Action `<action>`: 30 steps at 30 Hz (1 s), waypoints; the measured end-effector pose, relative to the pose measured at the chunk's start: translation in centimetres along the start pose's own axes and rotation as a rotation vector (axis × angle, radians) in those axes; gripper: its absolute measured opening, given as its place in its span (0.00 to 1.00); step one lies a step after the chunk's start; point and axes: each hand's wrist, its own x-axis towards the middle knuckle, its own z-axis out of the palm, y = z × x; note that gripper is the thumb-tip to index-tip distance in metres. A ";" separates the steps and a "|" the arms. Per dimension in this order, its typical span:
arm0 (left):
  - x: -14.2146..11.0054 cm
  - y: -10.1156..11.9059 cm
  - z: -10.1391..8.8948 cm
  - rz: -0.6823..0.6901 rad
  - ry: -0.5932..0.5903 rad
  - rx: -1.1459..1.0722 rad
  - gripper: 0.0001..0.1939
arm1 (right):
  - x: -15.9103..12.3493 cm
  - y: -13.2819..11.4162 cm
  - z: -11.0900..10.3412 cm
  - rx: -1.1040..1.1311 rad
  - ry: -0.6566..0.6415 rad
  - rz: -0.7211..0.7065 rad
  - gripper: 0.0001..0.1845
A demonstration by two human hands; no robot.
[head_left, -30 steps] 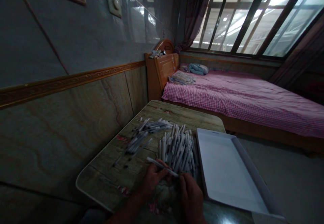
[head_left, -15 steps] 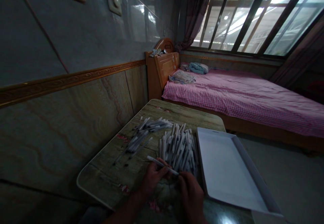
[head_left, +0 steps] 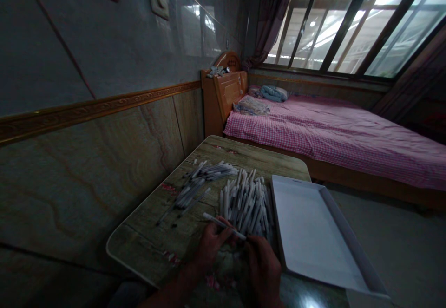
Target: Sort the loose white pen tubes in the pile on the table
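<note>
A white pen (head_left: 213, 219) slants across the front of the table between my hands. My left hand (head_left: 210, 244) is closed around its middle, thumb on top. My right hand (head_left: 264, 262) pinches the pen's lower right end, and its fingertips hide that end. Just beyond both hands lies a thick pile of white and translucent pens (head_left: 246, 201). Farther left is a looser bunch of slim pen parts with dark ends (head_left: 190, 193), and more thin pale ones (head_left: 219, 171) lie behind it.
A shallow white box lid (head_left: 313, 224) lies at the table's right side and overhangs the edge. The wood-patterned table (head_left: 139, 240) stands close to the tiled wall (head_left: 104, 168). Behind it is a bed (head_left: 306, 127) with a pink checked sheet. A small black piece (head_left: 174, 226) rests left of my hands.
Both hands and the pen hold nearly the same place. The view has shifted very slightly; the piles and the box lid lie as before.
</note>
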 end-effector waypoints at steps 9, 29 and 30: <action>0.1 -0.4 -0.3 0.003 -0.001 -0.018 0.21 | 0.0 0.1 0.2 0.001 -0.085 0.139 0.18; 0.3 0.0 -0.3 0.079 0.189 0.070 0.20 | 0.2 -0.1 0.0 -0.123 -0.074 0.115 0.16; 0.3 0.0 -0.3 0.077 0.182 0.070 0.20 | 0.2 0.0 -0.1 -0.113 -0.043 0.100 0.15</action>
